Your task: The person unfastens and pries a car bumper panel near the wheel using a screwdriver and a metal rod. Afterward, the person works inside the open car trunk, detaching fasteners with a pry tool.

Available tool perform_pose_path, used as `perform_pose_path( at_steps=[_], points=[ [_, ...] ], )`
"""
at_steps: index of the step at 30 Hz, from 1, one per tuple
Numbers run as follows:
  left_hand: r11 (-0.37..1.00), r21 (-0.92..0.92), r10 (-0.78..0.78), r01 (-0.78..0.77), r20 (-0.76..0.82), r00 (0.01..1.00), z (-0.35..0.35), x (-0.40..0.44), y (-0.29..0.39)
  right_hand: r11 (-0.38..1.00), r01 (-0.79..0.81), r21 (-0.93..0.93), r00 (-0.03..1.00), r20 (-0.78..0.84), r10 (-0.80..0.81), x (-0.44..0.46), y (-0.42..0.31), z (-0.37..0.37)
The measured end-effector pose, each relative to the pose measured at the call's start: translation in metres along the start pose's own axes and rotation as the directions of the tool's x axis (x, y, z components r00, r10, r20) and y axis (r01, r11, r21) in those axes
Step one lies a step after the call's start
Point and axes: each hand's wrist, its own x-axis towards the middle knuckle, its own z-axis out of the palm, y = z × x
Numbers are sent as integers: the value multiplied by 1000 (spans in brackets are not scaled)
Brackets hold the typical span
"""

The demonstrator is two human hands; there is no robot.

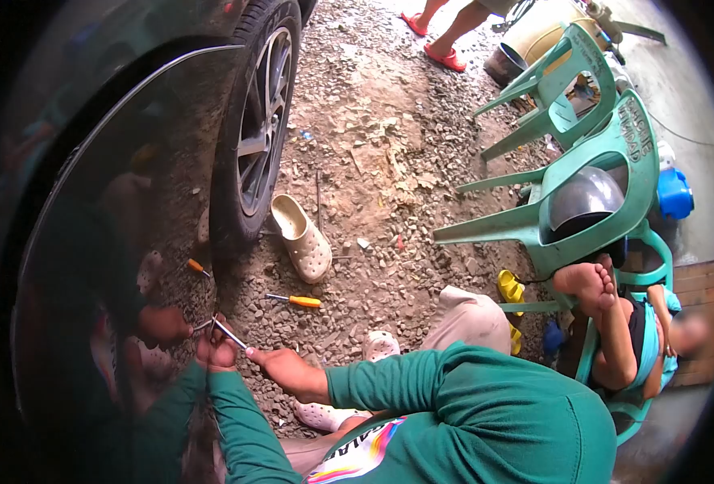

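My right hand [288,373] is closed around one end of a slim silver metal tool [229,334], whose exact kind I cannot make out. The tool slants up and left to the lower edge of a dark, glossy car panel [107,242]. Just below the tool's far end, my left hand [221,353] has its fingers curled in against that edge; whatever is between them is hidden. Both hands and the tool are mirrored in the panel. On the gravel beyond them lies a screwdriver [304,302] with a yellow-orange handle.
A car wheel [260,121] stands above my hands, with a loose beige clog [302,242] beside it. Green plastic chairs [591,177] line the right, one bearing a shiny rounded object [587,198]. A person [615,339] sits there; another wears red clogs [445,56].
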Motion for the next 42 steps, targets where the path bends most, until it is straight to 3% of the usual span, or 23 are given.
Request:
perform_pose_path(
  at_steps=[1,3,5,6,7,8,9,11,12,20,23,25,31,33,36,37,39,40,42],
  points=[
    [986,77,-152,149,35,988,-1,-1,2,999,-5,46,1000,22,4,-2,-1,1],
    [991,-68,-111,114,47,993,-4,-2,0,1000,11,26,1000,21,-11,5,10,-1],
    [995,54,-86,84,30,996,-14,-1,4,999,44,-27,999,19,-43,18,23,-7],
    [992,97,-77,75,26,997,-19,-1,5,975,141,-170,989,-15,-146,23,26,-17],
    [976,162,159,-149,-49,986,-24,0,2,948,180,-263,980,-38,-197,48,42,-26],
    [903,240,390,-357,-104,915,-22,2,1,928,272,-255,956,-39,-291,53,42,-31],
    [900,244,392,-360,-94,915,-19,5,4,900,358,-249,925,-42,-379,57,43,-35],
    [897,106,442,-429,-190,877,-17,4,-2,922,299,-246,949,-21,-313,62,43,-31],
    [895,75,446,-440,-99,890,-13,6,-7,938,244,-248,968,-2,-252,61,37,-32],
    [917,19,397,-397,-124,910,-3,13,-11,924,166,-345,983,-20,-184,44,0,-38],
    [915,24,403,-403,-104,909,-8,17,-9,850,150,-505,980,-37,-195,34,-25,-49],
    [920,32,391,-390,-96,915,-20,19,-1,775,192,-602,975,27,-220,31,-30,-53],
    [904,60,428,-424,-78,901,-16,22,-10,780,189,-596,980,69,-185,25,-35,-58],
    [917,6,399,-400,27,916,-11,21,-14,775,201,-599,977,68,-201,32,-31,-59],
    [907,110,410,-407,-3,912,-6,21,-13,753,305,-583,950,131,-284,50,-25,-63],
    [901,141,415,-409,-11,910,-10,25,-9,735,383,-560,915,123,-384,49,-23,-58],
    [850,176,522,-497,-146,841,-35,23,1,724,319,-612,942,121,-312,38,-31,-55],
    [867,112,498,-486,-144,855,-30,25,-3,755,183,-630,983,109,-146,18,-55,-54],
    [887,35,462,-461,-80,883,-19,26,-11,755,208,-622,978,142,-152,10,-68,-49]
  ],
)
